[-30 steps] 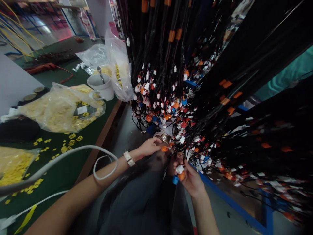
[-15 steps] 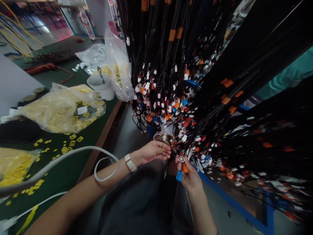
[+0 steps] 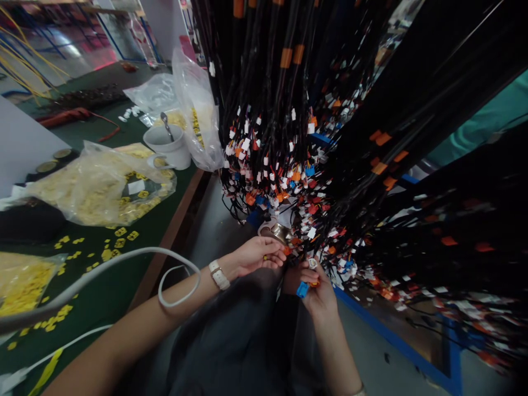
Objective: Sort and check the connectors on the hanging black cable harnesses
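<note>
Many black wire harnesses (image 3: 313,110) hang in front of me, their ends tipped with white, orange, red and blue connectors (image 3: 284,181). My right hand (image 3: 315,289) holds a small bunch of these ends, a blue connector (image 3: 302,290) and a white one (image 3: 312,264) showing between the fingers. My left hand (image 3: 258,256), with a white wristwatch (image 3: 218,274) on the wrist, pinches a tiny yellow piece (image 3: 265,257) close beside the right hand's connectors. My dark lap lies beneath both hands.
On the left a green bench (image 3: 103,275) carries clear bags of yellow pieces (image 3: 94,187), loose yellow pieces (image 3: 119,236), a white mug with a spoon (image 3: 167,146) and a white cable (image 3: 124,258). A blue frame rail (image 3: 396,341) runs low on the right.
My left hand dropped from the hanging orange connector and drew in toward the right hand. My right hand rose slightly and turned the connectors in its grip.
</note>
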